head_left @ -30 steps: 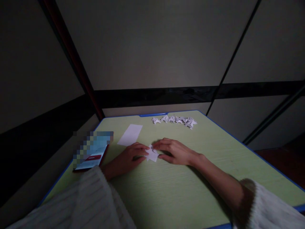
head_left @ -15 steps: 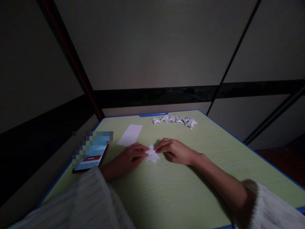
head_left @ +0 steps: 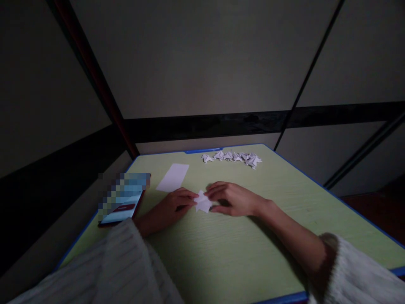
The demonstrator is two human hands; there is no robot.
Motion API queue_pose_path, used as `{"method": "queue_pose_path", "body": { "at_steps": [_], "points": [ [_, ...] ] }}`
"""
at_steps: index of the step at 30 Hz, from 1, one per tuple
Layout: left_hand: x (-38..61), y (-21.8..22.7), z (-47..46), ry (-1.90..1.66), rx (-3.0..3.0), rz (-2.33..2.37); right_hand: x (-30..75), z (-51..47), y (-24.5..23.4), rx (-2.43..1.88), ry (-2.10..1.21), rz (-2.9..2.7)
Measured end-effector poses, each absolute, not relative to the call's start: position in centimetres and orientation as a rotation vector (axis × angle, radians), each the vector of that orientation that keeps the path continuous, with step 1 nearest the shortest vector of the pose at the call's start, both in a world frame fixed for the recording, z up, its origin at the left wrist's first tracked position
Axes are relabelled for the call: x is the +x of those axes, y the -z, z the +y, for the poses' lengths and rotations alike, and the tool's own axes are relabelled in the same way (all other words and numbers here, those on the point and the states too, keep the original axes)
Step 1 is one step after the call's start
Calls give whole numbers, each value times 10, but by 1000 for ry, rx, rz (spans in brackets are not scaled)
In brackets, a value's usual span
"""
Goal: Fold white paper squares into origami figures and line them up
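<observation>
A small piece of folded white paper [head_left: 203, 203] with pointed corners lies on the table between my two hands. My left hand [head_left: 179, 202] pinches its left edge between fingers and thumb. From the other side, my right hand [head_left: 232, 198] grips the right edge, fingertips at the upper right and the thumb lower down by the right corner. The fingers partly cover the paper's sides. Left of centre, just beyond my left hand, lies a flat white sheet [head_left: 173, 176].
Several folded white paper figures [head_left: 236, 157] stand in a row near the far edge of the light green, blue-rimmed table [head_left: 253, 253]. A phone [head_left: 125, 202] with a lit, partly blurred screen lies at the left edge. Dark-striped panels [head_left: 205, 63] rise behind.
My right thumb has moved out from under the fingers to the paper's lower right. The paper has turned slightly; its lower point sits further right. My left hand is nearly unchanged.
</observation>
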State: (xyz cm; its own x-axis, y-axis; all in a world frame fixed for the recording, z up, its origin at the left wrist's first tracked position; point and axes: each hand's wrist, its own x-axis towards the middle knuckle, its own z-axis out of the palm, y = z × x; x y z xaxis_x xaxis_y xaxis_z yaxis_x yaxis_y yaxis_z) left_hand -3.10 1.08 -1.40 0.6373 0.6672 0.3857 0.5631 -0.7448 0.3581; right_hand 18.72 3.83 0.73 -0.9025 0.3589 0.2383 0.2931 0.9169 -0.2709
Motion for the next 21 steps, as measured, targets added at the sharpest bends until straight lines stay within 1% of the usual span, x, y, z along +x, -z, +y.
{"method": "queue_pose_path", "body": {
  "at_steps": [4,8,21],
  "points": [
    [-31,15,11,-760,2669,1010,182,32,-10,-489,-208,-2811],
    [-31,17,12,-749,2666,1026,178,29,-8,-520,-180,-2828],
    [-30,15,10,-718,2628,1067,178,31,-6,-526,-428,-2717]
  ]
}}
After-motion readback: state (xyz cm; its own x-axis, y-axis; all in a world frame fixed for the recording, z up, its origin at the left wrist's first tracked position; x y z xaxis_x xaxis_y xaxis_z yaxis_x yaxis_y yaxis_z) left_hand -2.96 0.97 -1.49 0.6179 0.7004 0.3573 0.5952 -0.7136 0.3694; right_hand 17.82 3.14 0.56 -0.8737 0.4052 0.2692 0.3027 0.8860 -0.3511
